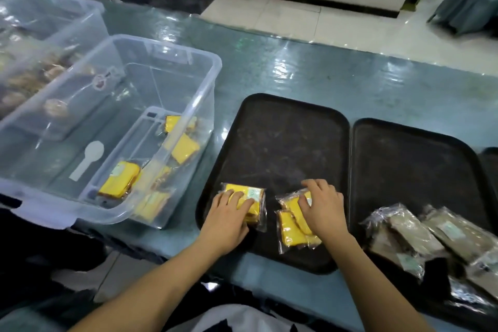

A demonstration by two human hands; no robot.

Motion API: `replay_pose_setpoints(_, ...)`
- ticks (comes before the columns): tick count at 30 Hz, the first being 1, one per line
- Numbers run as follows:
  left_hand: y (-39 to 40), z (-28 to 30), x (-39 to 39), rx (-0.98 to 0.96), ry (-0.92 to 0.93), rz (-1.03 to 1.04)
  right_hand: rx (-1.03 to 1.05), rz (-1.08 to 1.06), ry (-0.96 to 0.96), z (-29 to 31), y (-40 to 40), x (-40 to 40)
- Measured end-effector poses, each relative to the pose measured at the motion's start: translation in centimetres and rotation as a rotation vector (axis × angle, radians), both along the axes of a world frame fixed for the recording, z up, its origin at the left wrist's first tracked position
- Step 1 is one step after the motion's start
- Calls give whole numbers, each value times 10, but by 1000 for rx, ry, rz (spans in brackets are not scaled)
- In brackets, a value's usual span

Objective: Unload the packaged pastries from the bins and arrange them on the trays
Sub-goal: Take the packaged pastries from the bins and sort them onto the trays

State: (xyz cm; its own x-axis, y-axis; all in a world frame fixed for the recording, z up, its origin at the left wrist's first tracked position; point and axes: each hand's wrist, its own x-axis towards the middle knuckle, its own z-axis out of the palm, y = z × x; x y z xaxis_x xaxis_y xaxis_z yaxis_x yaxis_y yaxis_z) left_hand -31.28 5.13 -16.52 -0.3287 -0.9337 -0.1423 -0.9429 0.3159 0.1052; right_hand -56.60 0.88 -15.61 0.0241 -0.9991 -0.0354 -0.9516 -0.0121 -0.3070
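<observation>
**Yellow pastries on the dark tray**

Two crinkly clear packs of yellow slices at 6 o'clock of scuffed black tray (pixel 272 143). Left pack (pixel 250 201) flat under left hand (pixel 229 214), fingers straight. Right pack (pixel 292 219), long axis 12-to-6, pressed by right hand (pixel 324 209), fingers slightly bent. More inside translucent bin (pixel 188 83) at 9 o'clock.

I log yellow pastries (pixel 246 203) in clear wrap w/ pale green label, on black tray (pixel 283 143), surface scuffed grey. 2nd tray (pixel 409 164) black too; brown-grey packs (pixel 415 234) on it. Bin (pixel 188 62) clear, bluish tint. Worktop (pixel 323 75) teal, glossy.
</observation>
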Motion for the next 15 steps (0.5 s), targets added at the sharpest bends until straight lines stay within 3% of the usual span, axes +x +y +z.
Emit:
replay_pose_setpoints(7, -6, 75, 26, -245, 129, 43, -114, 54, -226, 66, -36, 64)
replay_pose_setpoints(15, -17, 169, 97, -547, 256, -49, -311, 187, -445, 151, -70, 170)
